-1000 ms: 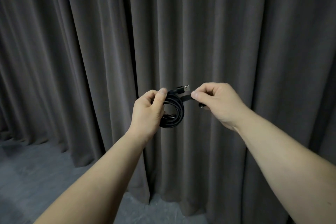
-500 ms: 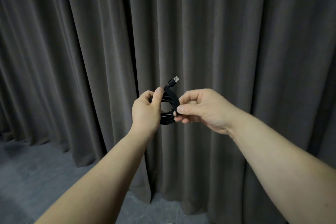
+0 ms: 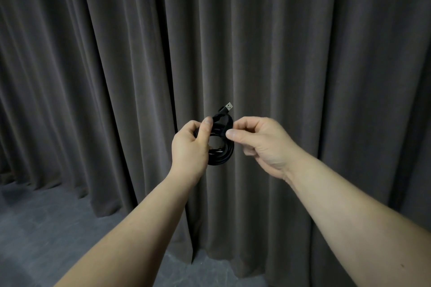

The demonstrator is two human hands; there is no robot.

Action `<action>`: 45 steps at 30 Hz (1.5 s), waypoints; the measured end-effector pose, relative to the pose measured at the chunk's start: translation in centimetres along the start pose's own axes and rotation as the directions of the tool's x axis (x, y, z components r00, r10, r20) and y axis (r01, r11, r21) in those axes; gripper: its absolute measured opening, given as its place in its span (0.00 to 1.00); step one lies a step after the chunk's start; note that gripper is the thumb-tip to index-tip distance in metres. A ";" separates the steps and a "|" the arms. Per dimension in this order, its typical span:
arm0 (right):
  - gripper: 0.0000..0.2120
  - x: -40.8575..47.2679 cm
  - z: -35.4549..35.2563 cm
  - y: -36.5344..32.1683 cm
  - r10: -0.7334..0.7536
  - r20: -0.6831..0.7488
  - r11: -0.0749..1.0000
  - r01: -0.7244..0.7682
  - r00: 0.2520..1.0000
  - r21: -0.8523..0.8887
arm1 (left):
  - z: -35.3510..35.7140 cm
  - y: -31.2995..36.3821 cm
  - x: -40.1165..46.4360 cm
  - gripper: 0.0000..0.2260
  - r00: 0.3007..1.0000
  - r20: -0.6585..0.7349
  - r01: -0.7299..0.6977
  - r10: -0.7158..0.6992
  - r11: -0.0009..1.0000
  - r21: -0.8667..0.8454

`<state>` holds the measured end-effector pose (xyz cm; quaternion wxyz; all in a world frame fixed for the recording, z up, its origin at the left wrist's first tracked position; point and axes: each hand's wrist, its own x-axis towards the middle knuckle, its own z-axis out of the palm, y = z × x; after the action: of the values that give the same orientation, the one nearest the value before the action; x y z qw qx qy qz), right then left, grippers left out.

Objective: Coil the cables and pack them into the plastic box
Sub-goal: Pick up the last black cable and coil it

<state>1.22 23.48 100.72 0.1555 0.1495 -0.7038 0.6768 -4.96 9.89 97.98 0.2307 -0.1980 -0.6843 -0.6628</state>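
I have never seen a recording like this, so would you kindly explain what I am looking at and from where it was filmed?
There is no machine here: a person wears a wide-angle camera on the head, looking forward and down at their own bare arms. The left hand grips a black cable wound into a small coil. The right hand pinches the coil's upper right side between thumb and forefinger. A USB plug sticks up above the coil. Behind hangs a dark pleated curtain, reaching down to a grey floor. No table or plastic box is in view.

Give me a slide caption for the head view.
Both hands hold a coiled black USB cable before a curtain.
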 end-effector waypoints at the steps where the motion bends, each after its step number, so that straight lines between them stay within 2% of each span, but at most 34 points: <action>1: 0.06 0.0 -0.2 -0.1 0.039 0.062 0.996 -0.043 0.997 0.078 | 0.0 -0.1 0.0 0.15 1.000 -0.007 -0.003 0.003 1.000 0.006; 4: 0.04 0.0 -0.5 -0.5 0.098 0.174 0.975 -0.129 0.980 0.179 | 0.0 -0.2 -0.1 0.15 1.000 -0.014 -0.002 0.002 1.000 0.019; 9: 0.09 0.2 -0.4 0.1 0.058 0.006 0.996 -0.058 0.998 0.073 | -0.1 -0.1 -0.1 0.15 1.000 -0.013 0.004 -0.004 1.000 0.012; 13: 0.08 0.1 -0.2 0.1 0.031 0.004 0.994 -0.031 1.000 0.108 | 0.0 0.2 0.0 0.15 1.000 -0.022 -0.008 0.008 1.000 -0.001; 16: 0.10 0.0 0.0 -0.1 -0.080 -0.059 0.995 0.076 0.995 -0.064 | -0.1 0.2 -0.2 0.15 1.000 -0.015 -0.005 0.005 1.000 -0.005; 21: 0.11 0.3 0.4 0.7 -0.270 -0.114 0.923 0.224 0.956 -0.314 | 0.1 0.6 -0.5 0.16 1.000 -0.013 -0.012 0.012 1.000 -0.023; 29: 0.14 0.8 0.7 1.3 -0.369 -0.166 0.846 0.256 0.915 -0.468 | 0.2 1.0 -0.6 0.16 1.000 0.002 -0.029 0.029 0.998 -0.056; 32: 0.16 0.8 0.7 1.3 -0.268 -0.159 0.903 0.191 0.950 -0.384 | 0.3 1.1 -0.6 0.15 0.999 0.022 -0.039 0.041 0.995 -0.088; 39: 0.10 0.7 0.2 1.1 -0.052 -0.034 0.974 0.043 0.998 -0.223 | 0.5 1.3 -0.2 0.17 0.996 0.087 -0.007 0.026 0.978 -0.208; 42: 0.06 0.6 0.4 1.0 -0.030 0.019 0.985 0.032 0.999 -0.168 | 0.6 1.0 0.0 0.17 0.994 0.100 -0.010 0.035 0.973 -0.233; 45: 0.06 0.8 0.4 1.2 -0.037 -0.002 0.994 0.037 0.999 -0.100 | 0.6 1.0 0.1 0.17 0.993 0.116 -0.008 0.038 0.968 -0.249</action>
<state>0.00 23.11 99.90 0.1765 0.1533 -0.7337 0.6380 -4.54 10.57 98.85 0.1702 -0.2727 -0.6064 -0.7273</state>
